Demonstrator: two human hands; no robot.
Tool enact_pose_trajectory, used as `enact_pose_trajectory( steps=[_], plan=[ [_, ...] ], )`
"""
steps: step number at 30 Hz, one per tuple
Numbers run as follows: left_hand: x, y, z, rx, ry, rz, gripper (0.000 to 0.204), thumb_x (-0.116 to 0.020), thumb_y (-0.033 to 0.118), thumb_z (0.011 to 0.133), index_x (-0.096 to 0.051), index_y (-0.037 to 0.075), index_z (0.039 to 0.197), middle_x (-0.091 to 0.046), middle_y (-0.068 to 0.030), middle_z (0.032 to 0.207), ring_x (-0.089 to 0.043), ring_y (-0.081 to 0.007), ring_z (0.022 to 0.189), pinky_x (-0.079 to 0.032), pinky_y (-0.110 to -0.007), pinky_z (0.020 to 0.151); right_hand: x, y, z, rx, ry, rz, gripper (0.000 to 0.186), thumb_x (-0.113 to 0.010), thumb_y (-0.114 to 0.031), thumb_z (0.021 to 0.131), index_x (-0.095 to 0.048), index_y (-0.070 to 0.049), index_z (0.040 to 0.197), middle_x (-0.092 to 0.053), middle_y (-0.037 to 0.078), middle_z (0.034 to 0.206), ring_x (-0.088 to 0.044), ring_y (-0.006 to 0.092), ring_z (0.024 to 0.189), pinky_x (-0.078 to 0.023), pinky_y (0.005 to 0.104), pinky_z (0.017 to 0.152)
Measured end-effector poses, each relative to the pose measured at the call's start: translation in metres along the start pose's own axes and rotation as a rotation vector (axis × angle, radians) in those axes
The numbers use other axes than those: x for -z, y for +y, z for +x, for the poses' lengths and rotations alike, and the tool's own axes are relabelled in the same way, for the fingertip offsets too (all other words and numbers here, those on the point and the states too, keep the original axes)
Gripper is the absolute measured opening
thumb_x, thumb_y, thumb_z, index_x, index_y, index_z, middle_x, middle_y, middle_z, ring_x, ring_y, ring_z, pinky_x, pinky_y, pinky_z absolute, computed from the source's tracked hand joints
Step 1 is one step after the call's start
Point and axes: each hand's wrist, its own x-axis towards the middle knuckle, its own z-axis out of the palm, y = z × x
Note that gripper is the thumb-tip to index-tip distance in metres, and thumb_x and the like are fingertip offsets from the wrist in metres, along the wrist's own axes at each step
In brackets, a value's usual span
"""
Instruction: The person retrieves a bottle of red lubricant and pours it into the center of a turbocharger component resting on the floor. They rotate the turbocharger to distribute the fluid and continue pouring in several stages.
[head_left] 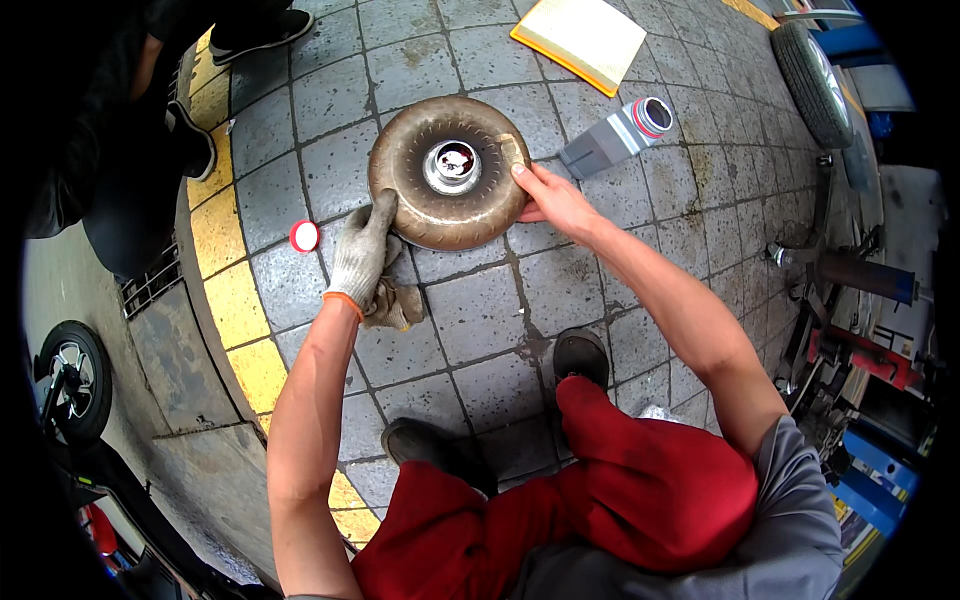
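Head view: a doughnut-shaped metal part (450, 207) sits low over the grey tiled floor (480, 310), beyond the person's feet, with a bright hub (441, 183) at its centre and something dark red and glossy inside the hub's opening. Whether its underside touches the tiles, I cannot tell. Both hands grasp it. On its near left edge, the left hand (358, 254), in a pale knitted glove with an orange cuff, has a digit laid over the rim. On its right edge, the bare right hand (556, 203) presses its thumb on top, with the other fingers against the outer side, just below a pale patch on the metal.

Close to the metal part on its near left side, partly behind the gloved hand, is a crumpled brownish glove or cloth (396, 306); I cannot tell which. Left of the part, and apart from it, lies a red and white cap (304, 236). To its right is a grey bottle (610, 142) with a red-ringed mouth. Beyond the part and to the right lies a pale panel with an orange edge (582, 42). Well to its left, past a yellow strip (237, 305), another person's dark shoe (192, 142) shows
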Motion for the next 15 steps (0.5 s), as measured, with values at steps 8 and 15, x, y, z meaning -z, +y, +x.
enact_pose_trajectory(
  steps=[8, 15],
  plan=[
    [-0.003, 0.001, -0.005, -0.054, -0.032, 0.020, 0.094, -0.073, 0.070, 0.097, -0.060, -0.010, 0.144, -0.065, -0.0052, 0.098, -0.054, -0.0074, 0.071, -0.047, -0.026, 0.062, 0.009, 0.004, -0.003, -0.039, 0.019, -0.150, 0.087, -0.049, -0.072, 0.107, -0.049, -0.004, 0.161, -0.068, 0.017, 0.139, -0.071, 0.0236, 0.108, -0.061, 0.0366, 0.093],
    [0.001, -0.012, 0.004, -0.069, 0.008, 0.062, 0.097, -0.073, 0.069, 0.098, -0.055, -0.011, 0.150, -0.068, -0.0101, 0.113, -0.060, -0.0108, 0.084, -0.054, -0.027, 0.074, 0.005, -0.005, -0.011, -0.043, 0.025, -0.155, 0.086, -0.050, -0.072, 0.107, -0.050, -0.005, 0.162, -0.067, 0.015, 0.142, -0.069, 0.0242, 0.114, -0.060, 0.0367, 0.097]
  ],
)
